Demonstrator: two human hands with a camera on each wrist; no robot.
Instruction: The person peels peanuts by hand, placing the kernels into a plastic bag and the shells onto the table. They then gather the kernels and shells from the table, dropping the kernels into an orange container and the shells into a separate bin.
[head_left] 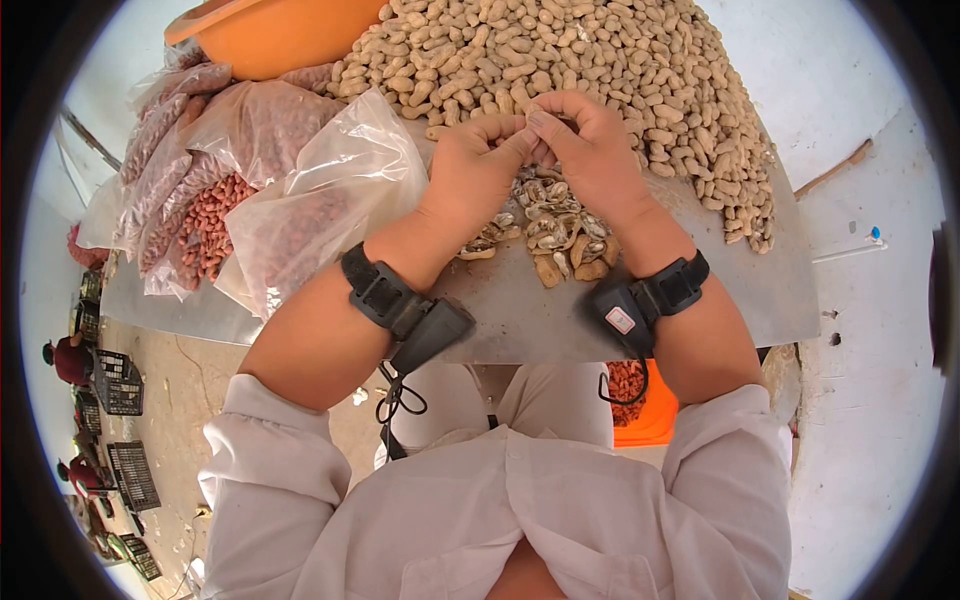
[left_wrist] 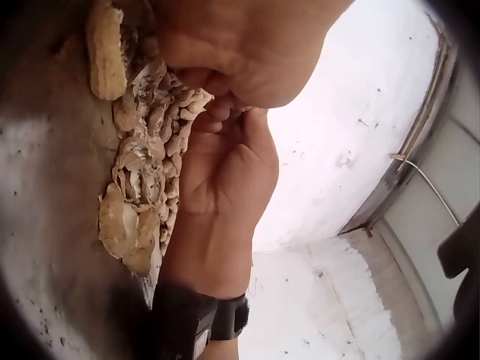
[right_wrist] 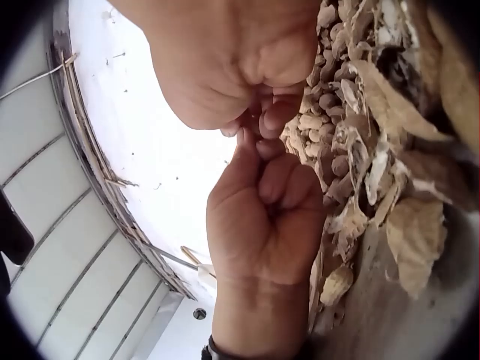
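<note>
My left hand point(head_left: 474, 165) and right hand point(head_left: 598, 150) meet fingertip to fingertip over the table, at the near edge of a big heap of unshelled peanuts point(head_left: 520, 50). Thumbs and curled fingers of both pinch a small peanut point(head_left: 534, 110), mostly hidden by the fingertips. Just below them lies a small pile of broken peanut shells point(head_left: 560, 225). In the left wrist view, the shells point(left_wrist: 135, 172) spread beside the right hand point(left_wrist: 225, 169). The right wrist view has the left hand point(right_wrist: 266, 217) touching the right hand point(right_wrist: 240, 67) at the fingertips.
Clear plastic bags of red peanut kernels point(head_left: 215, 220) lie at the table's left, with a looser bag point(head_left: 335, 190) near my left forearm. An orange basin point(head_left: 280, 35) stands at the back left. Under the table's front edge is an orange container point(head_left: 650, 425) holding red kernels.
</note>
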